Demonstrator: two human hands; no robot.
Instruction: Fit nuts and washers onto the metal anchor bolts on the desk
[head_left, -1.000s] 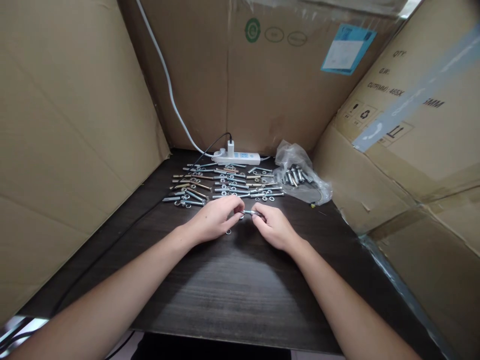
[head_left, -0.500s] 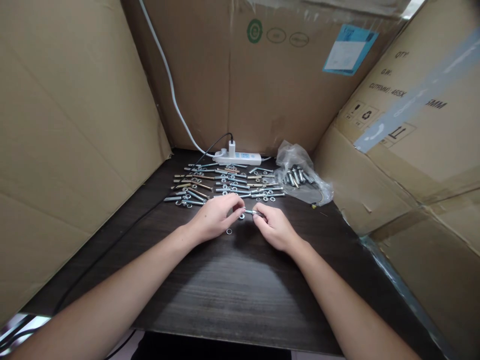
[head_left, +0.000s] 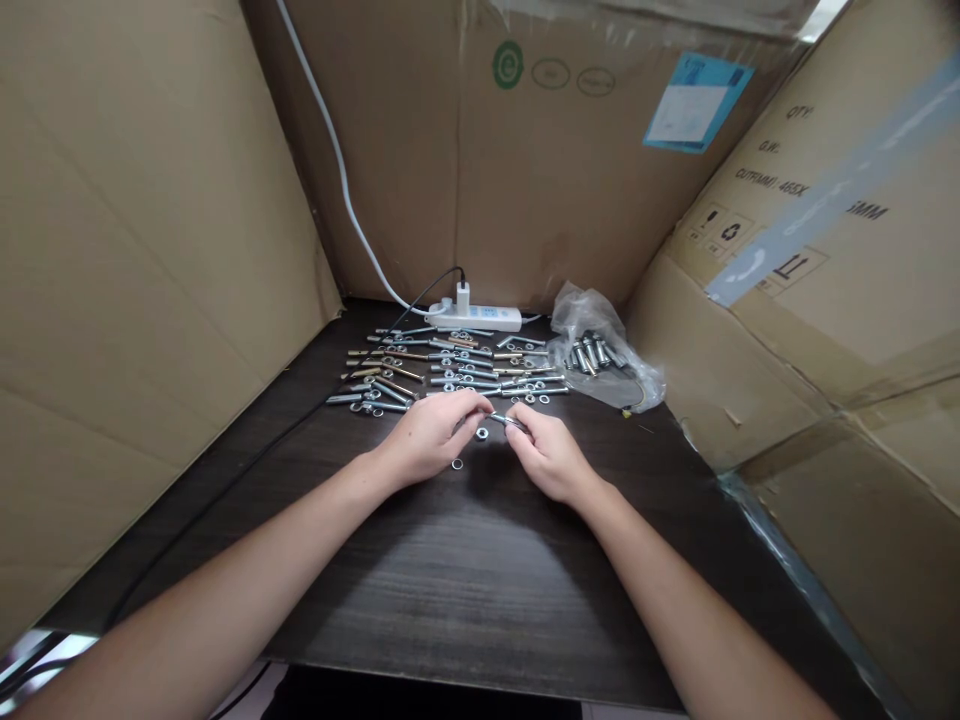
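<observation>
A thin silvery bolt (head_left: 498,417) spans the gap between my two hands above the dark table. My left hand (head_left: 429,437) pinches its left end between thumb and fingers, which hide that tip. With thumb and curled fingers, my right hand (head_left: 553,452) grips the other end; much of it is covered there. On the table just below the bolt lies a hex nut (head_left: 482,434). A flat washer (head_left: 457,464) rests nearer to me, by my left thumb.
Behind my hands lie rows of bolts, sleeves, nuts and washers (head_left: 465,378). A clear plastic bag (head_left: 600,350) with several bolts sits at the back right. A white power strip (head_left: 480,318) stands behind, and a black cable (head_left: 247,465) crosses the left side. Cardboard walls (head_left: 405,180) enclose the table.
The bolt has tilted slightly, and my left fingertips have shifted a little to the right and up along it. The nut on the table shows more fully now. My right hand stays in place.
</observation>
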